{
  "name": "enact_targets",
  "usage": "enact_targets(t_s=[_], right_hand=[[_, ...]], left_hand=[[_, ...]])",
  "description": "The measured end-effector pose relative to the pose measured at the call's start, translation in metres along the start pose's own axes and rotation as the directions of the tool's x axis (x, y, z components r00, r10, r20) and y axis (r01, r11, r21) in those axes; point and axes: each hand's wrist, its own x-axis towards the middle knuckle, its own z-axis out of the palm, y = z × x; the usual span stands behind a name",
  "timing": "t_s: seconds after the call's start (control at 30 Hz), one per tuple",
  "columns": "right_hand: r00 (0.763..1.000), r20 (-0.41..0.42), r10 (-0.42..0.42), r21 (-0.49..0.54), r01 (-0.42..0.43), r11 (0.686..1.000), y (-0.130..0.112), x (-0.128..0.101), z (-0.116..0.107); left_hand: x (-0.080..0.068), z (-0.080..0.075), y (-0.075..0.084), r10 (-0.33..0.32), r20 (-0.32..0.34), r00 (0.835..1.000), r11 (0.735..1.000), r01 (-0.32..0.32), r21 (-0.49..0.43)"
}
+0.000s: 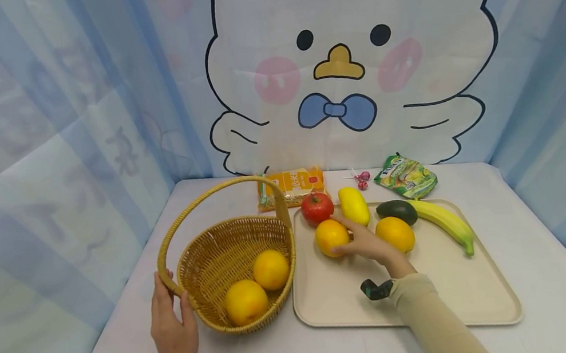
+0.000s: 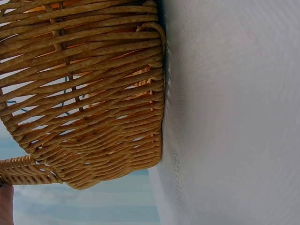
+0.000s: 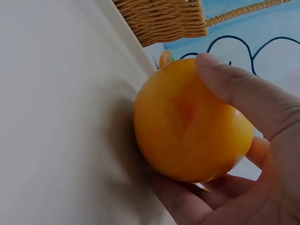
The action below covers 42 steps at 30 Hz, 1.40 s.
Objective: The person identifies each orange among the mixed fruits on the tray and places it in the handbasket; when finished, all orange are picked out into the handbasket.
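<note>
My right hand (image 1: pixel 368 243) grips an orange (image 1: pixel 332 238) over the beige tray (image 1: pixel 339 314). In the right wrist view the thumb lies across one side of the orange (image 3: pixel 187 122) and the fingers curl under the other. My left hand (image 1: pixel 174 326) holds the woven basket (image 1: pixel 217 244) where its tall handle (image 1: pixel 165 240) meets the rim, fingers outside and thumb inside. Two oranges lie in the basket, one orange (image 1: pixel 246 302) nearer me and another orange (image 1: pixel 271 270) to its right. The left wrist view shows the basket's wicker side (image 2: pixel 93 93) close up.
On the tray are a red apple (image 1: pixel 317 208), a yellow mango (image 1: pixel 353 206), another orange (image 1: pixel 395 234), a dark green avocado (image 1: pixel 396 212) and a banana (image 1: pixel 443 222). Behind it lie an orange packet (image 1: pixel 291 187), lollipops (image 1: pixel 363 179) and a green packet (image 1: pixel 406 177). Printed curtains (image 1: pixel 79 163) surround the table.
</note>
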Motion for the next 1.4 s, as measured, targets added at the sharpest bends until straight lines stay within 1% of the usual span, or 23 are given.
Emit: enact_targets(t_s=[0.13, 0.2, 0.3, 0.4, 0.5, 0.67, 0.83, 0.97, 1.2, 1.4], right_hand=[[1.000, -0.002, -0.019, 0.006, 0.019, 1.000, 0.001, 0.001, 0.000], [1.000, -0.003, -0.028, 0.010, 0.028, 1.000, -0.001, 0.000, 0.000], [0.999, -0.007, -0.032, 0.015, 0.033, 0.999, -0.002, 0.000, -0.001], [0.999, -0.011, -0.033, 0.013, 0.033, 0.999, -0.003, 0.000, -0.001], [0.999, -0.021, -0.039, 0.010, 0.039, 0.999, -0.003, 0.000, -0.002], [0.998, -0.042, -0.051, -0.006, 0.051, 0.999, -0.002, 0.002, -0.001], [0.997, -0.069, -0.045, -0.018, 0.044, 0.999, -0.004, 0.000, -0.001], [0.994, -0.099, -0.052, -0.029, 0.050, 0.998, -0.012, -0.004, -0.004], [0.986, -0.127, -0.109, -0.034, 0.105, 0.994, -0.028, -0.012, -0.011], [0.986, -0.133, -0.099, -0.027, 0.096, 0.995, -0.043, -0.020, -0.013]], left_hand=[[0.001, 0.000, -0.001, 0.022, -0.017, 1.000, 1.000, -0.022, -0.009], [0.001, 0.000, -0.001, 0.023, -0.017, 1.000, 1.000, -0.023, -0.007], [0.001, 0.000, -0.002, 0.012, 0.001, 1.000, 1.000, -0.012, -0.001], [0.001, -0.001, -0.002, -0.018, 0.038, 0.999, 1.000, 0.017, 0.016], [0.002, -0.001, -0.001, -0.028, 0.049, 0.998, 0.999, 0.027, 0.017], [0.002, 0.000, -0.002, -0.012, 0.025, 1.000, 1.000, 0.012, 0.011], [0.002, 0.001, -0.001, 0.003, 0.001, 1.000, 1.000, -0.003, 0.006], [0.002, 0.001, -0.001, 0.006, -0.013, 1.000, 1.000, -0.006, 0.007], [0.001, -0.001, 0.001, 0.003, -0.008, 1.000, 1.000, -0.003, 0.003], [0.000, -0.002, 0.001, 0.012, -0.004, 1.000, 1.000, -0.012, 0.000]])
